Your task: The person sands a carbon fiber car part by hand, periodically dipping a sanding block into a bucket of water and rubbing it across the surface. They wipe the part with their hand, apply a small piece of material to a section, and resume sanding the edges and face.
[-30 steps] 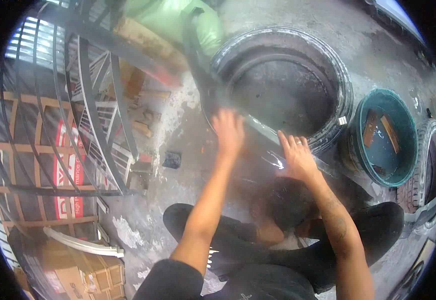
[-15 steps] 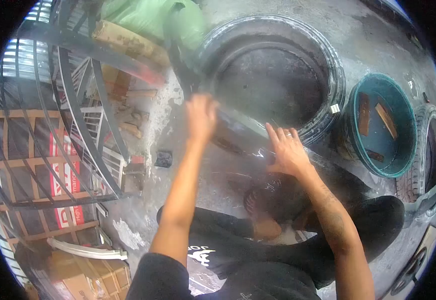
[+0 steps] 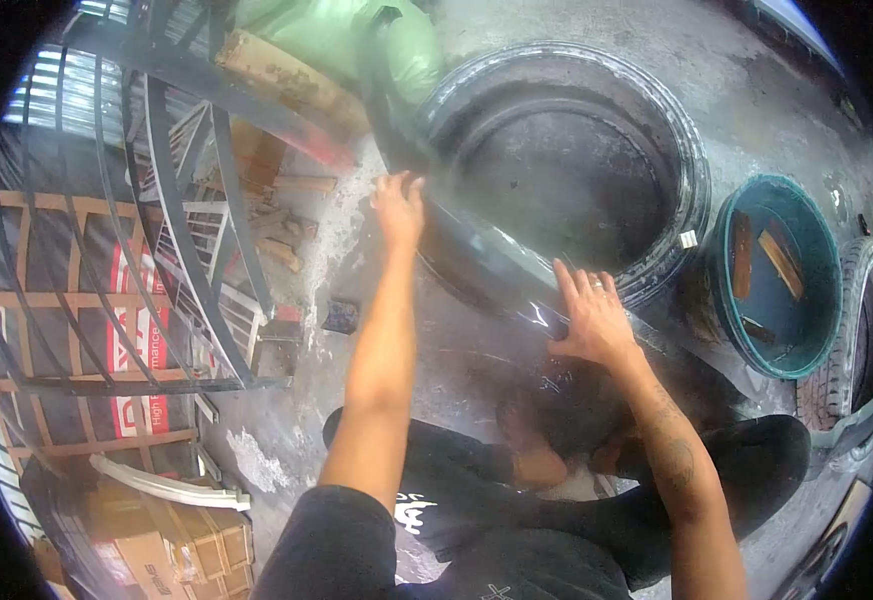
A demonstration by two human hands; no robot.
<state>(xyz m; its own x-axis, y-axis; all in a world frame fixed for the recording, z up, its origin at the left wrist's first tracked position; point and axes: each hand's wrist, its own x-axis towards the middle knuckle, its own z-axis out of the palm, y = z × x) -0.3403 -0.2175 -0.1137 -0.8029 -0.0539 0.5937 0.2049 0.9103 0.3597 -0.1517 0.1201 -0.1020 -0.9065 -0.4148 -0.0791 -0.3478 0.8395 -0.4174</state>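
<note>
Head view looked down over my knees at a wet concrete floor. My left hand (image 3: 399, 208) was stretched far out, fingers loosely spread and laid on the left end of a clear plastic sheet (image 3: 516, 290); whether it pinched the film or only pressed it I could not tell. My right hand (image 3: 590, 318) lay flat and open on the same sheet, nearer to me and to the right, fingers fanned and pointing away, a ring on one of them. The sheet ran as a shiny band between my two hands and sagged toward my lap, blurring what lay under it. It was draped over the near rim of a big black tyre (image 3: 576, 80) that lay flat on the floor just beyond my hands, its centre dark and hollow.

Right of the tyre, just beside it, stood a teal bucket (image 3: 824, 265) of murky water with a few wooden strips floating in it. Another tyre (image 3: 849, 330) showed at the far right edge, partly behind the bucket. A green sack (image 3: 331, 35) rested at the far left of the tyre. On the left stood a black metal railing (image 3: 186, 220), with cardboard boxes (image 3: 171, 545) near its foot.
</note>
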